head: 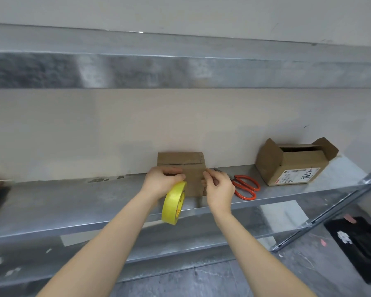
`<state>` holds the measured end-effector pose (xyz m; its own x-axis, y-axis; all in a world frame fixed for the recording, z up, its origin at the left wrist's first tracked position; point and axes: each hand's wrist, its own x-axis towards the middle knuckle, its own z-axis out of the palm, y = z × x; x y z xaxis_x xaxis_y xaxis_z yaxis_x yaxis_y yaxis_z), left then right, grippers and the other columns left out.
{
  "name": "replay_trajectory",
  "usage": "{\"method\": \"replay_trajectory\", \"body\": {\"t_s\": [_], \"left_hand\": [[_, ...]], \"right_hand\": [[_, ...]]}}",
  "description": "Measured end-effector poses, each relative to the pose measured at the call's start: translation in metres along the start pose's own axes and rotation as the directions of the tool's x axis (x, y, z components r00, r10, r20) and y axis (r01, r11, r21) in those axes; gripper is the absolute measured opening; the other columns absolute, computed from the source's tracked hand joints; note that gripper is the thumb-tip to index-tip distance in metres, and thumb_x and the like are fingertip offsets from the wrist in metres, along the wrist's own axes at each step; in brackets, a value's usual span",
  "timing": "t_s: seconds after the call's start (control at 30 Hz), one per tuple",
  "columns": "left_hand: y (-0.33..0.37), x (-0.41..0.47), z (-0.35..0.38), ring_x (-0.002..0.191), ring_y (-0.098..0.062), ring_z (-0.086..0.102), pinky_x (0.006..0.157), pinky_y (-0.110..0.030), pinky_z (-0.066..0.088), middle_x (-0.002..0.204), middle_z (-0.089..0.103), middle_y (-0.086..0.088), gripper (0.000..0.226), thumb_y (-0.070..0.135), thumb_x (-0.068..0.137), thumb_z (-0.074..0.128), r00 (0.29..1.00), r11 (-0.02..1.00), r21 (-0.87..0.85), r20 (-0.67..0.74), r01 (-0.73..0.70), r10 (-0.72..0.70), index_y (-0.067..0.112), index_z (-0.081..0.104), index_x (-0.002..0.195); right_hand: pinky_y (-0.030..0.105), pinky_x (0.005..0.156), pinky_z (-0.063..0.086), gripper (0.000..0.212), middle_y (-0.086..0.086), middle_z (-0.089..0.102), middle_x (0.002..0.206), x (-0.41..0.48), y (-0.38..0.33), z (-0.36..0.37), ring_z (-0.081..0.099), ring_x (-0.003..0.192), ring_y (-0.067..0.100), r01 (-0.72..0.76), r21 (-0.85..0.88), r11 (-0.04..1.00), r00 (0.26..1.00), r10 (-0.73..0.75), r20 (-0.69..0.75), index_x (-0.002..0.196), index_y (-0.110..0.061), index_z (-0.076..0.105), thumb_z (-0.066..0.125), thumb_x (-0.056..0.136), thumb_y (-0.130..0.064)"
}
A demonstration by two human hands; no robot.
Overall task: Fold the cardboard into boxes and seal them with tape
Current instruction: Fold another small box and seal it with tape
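Landmark: the small box point(181, 159). It was closed, its top flaps met in a seam, and it sat on the metal shelf point(73, 202) with its back against the wall.

Our left hand point(161, 182) was at the small box's front-left corner, fingers curled over the top front edge. The yellow tape roll point(172, 205) hung on edge right under that hand, just in front of the box and out past the shelf lip. The hand held it, but we couldn't tell which fingers had it.

Our right hand point(220, 188) was at the box's front-right corner, fingertips pinched against the right edge. We couldn't tell whether a tape end was between them.

Red-handled scissors point(245, 186) lay flat on the shelf just right of the box, beyond the right hand, blades pointing toward the box.

A second box point(291, 168) stood further right, well apart from the small box. Its top flaps were open and its front had a white label with handwriting.

A black object point(360, 243) lay on the floor, below and far right of the box.
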<state>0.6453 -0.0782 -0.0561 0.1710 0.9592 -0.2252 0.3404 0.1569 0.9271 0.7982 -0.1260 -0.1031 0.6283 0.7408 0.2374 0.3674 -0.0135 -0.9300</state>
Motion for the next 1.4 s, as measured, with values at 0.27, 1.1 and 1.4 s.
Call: {"method": "replay_trajectory", "body": {"t_s": [0.27,1.1,1.4], "left_hand": [[0.005,0.009,-0.012,0.065,-0.001,0.056,0.057,-0.017,0.043,0.075,0.065,0.014,0.02,0.029,0.077,0.08,0.992,0.996,0.08,0.117,0.031,-0.04,0.029,0.075,0.096],[0.001,-0.001,-0.027,0.092,-0.001,0.066,0.069,-0.017,0.05,0.106,0.07,0.014,0.036,0.034,0.075,0.081,0.976,0.997,-0.061,0.211,-0.045,0.057,0.03,0.071,0.109],[0.007,-0.021,-0.059,0.095,0.001,0.066,0.078,-0.02,0.053,0.111,0.071,0.013,0.055,0.025,0.06,0.09,0.933,0.905,-0.335,0.154,-0.261,0.326,0.021,0.069,0.112]], "right_hand": [[0.022,0.072,0.051,0.022,0.009,0.07,0.08,0.031,0.0,-0.038,0.067,0.073,0.012,0.396,-0.217,0.892,0.863,-0.282,0.419,0.101,-0.007,0.077,0.07,0.082,0.003],[0.031,0.079,0.041,0.024,0.005,0.064,0.105,0.058,-0.055,-0.032,0.057,0.101,0.028,0.734,-0.595,0.328,0.651,-0.089,0.754,0.112,-0.015,0.068,0.063,0.089,-0.018],[0.012,0.07,0.04,0.025,-0.016,0.068,0.079,0.023,-0.102,0.004,0.058,0.075,-0.011,0.249,-0.115,0.962,0.771,-0.125,0.624,0.077,-0.029,0.066,0.054,0.099,-0.029]]}}
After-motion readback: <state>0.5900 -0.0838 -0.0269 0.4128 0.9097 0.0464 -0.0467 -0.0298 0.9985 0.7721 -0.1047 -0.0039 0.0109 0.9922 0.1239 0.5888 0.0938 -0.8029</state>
